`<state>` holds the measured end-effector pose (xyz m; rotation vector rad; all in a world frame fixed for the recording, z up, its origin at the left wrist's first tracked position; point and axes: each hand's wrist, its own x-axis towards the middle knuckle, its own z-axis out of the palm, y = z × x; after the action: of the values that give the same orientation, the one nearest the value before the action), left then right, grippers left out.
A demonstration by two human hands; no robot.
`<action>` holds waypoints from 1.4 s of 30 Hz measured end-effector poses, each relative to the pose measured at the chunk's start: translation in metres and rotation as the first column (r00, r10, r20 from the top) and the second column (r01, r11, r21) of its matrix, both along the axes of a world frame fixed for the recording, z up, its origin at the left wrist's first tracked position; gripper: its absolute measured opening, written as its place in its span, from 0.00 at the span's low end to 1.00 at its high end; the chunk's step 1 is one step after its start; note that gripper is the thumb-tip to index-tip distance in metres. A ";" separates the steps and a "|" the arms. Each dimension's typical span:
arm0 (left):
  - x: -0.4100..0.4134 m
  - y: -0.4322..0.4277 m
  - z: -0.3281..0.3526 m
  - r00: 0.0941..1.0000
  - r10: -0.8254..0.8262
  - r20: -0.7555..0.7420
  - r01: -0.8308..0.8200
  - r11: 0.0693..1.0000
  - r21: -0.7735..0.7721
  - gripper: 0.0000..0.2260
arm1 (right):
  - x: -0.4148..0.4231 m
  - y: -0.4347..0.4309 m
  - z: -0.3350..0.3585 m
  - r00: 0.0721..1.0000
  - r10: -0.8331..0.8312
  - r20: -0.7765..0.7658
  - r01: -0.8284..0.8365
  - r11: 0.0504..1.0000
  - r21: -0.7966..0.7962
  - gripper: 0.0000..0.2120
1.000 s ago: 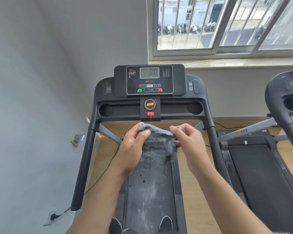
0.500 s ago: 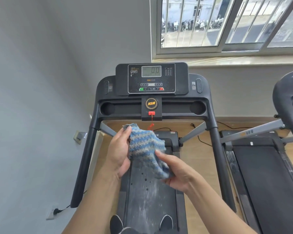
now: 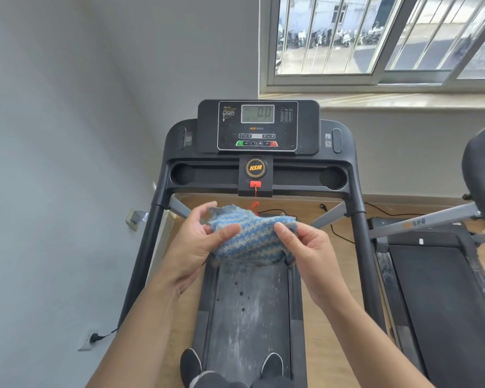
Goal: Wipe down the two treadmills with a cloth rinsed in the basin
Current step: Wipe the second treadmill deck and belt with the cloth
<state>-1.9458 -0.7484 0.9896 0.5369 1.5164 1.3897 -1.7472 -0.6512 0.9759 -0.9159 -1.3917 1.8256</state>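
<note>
We pinch the striped cloth (image 3: 252,239) between thumb and curled fingers of left hand (image 3: 196,247) and right hand (image 3: 308,256), the treadmill belt (image 3: 249,309) lying below our fingertips.

Striped blue-and-grey cloth (image 3: 249,239), bunched, pinched at either end by my left hand (image 3: 196,247) and right hand (image 3: 311,253) above the belt's front. Near treadmill (image 3: 247,317): black, with a belt streaked in pale dust and dark spots; its display reads 0.0. Second treadmill (image 3: 443,303): black, to my right, parallel, with a dusty side rail.
</note>
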 end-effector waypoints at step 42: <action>0.034 0.012 0.023 0.999 -0.001 0.042 -0.005 0.990 0.144 0.15 | 0.027 0.012 0.045 0.987 -0.141 0.074 0.119 0.962 0.245 0.05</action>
<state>-1.9114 -0.7362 1.0125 0.5914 1.3902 1.5115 -1.7201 -0.6397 1.0211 -0.9488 -1.5309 1.4967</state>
